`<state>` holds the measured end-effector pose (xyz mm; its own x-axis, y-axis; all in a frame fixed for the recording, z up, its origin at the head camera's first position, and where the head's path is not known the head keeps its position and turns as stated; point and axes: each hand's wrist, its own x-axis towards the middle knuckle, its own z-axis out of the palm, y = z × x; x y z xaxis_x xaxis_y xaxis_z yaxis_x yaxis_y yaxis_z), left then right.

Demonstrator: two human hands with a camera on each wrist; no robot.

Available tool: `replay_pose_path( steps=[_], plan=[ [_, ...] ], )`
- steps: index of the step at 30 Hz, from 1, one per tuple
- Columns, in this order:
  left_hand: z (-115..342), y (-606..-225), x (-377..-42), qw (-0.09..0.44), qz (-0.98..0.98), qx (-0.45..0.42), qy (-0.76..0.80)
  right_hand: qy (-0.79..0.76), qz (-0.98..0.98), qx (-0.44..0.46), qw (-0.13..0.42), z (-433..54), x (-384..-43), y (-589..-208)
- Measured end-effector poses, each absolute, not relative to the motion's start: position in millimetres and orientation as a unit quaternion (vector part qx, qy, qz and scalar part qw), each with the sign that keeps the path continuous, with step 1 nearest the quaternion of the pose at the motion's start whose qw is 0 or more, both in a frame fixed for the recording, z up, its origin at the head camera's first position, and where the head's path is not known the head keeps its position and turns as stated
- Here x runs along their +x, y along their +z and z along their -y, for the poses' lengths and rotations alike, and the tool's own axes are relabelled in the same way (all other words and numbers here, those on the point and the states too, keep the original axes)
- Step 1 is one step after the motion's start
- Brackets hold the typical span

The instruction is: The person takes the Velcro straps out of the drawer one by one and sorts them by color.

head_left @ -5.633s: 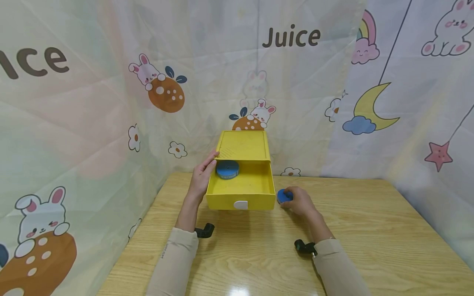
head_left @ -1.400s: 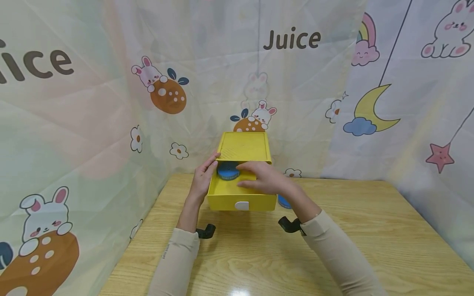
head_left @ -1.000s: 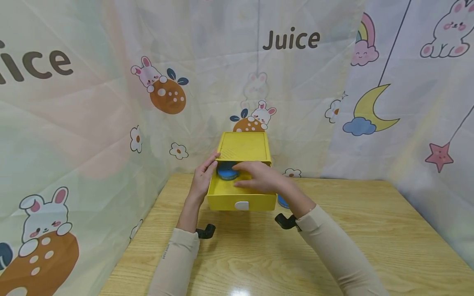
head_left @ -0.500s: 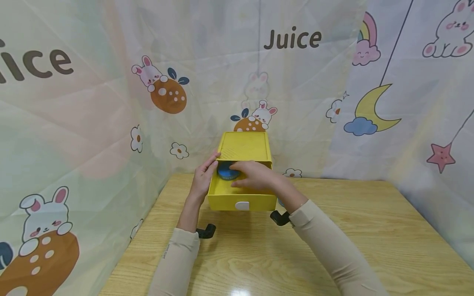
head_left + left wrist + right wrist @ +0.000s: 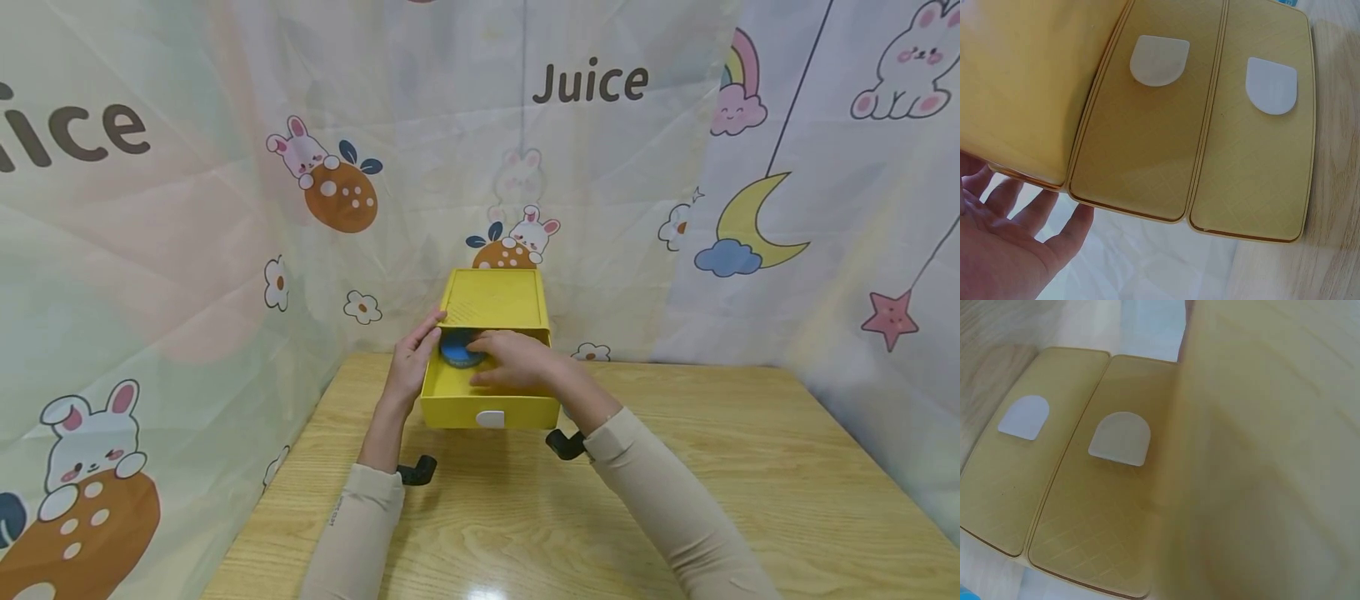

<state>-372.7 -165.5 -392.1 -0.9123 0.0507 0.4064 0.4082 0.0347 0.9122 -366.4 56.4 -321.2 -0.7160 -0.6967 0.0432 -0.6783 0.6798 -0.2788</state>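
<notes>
A yellow plastic drawer unit [image 5: 495, 298] stands on the table with its top drawer [image 5: 450, 410] pulled out. Flat at the drawer's back left lies a blue ribbon-like roll [image 5: 459, 352] with lettering round its rim. My right hand [image 5: 517, 360] reaches in over the drawer's right side; its fingertips overlap the roll's right edge, thumb apart in front. My left hand [image 5: 408, 362] rests against the unit's left side; in the left wrist view its spread fingers [image 5: 1072, 234] touch the side edge. The drawer hides my right hand in the right wrist view.
Two closed drawers with white tabs show below, a middle drawer [image 5: 1147, 137] and a bottom drawer [image 5: 1254, 162]. A blue thing [image 5: 967, 594] peeks in at the right wrist view's corner. Printed cloth [image 5: 615, 208] hangs behind the wooden table [image 5: 750, 467].
My right hand has let go of a second blue roll on the table right of the drawer and reached left into the drawer. The forearm now hides that roll. My left hand stays put.
</notes>
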Motion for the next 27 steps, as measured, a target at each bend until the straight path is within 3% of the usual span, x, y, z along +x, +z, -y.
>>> replay_pose_path(
  steps=[10,27],
  plan=[
    [165.9,-393.3,-373.5,0.134,0.708,-0.165,-0.674,-0.154,-0.905,-0.397,0.002,-57.8,-368.7,-322.8],
    [165.1,-392.6,-371.8,0.14,0.71,-0.166,-0.67,-0.156,-0.913,-0.377,0.02,-59.0,-366.5,-325.4]
  ],
)
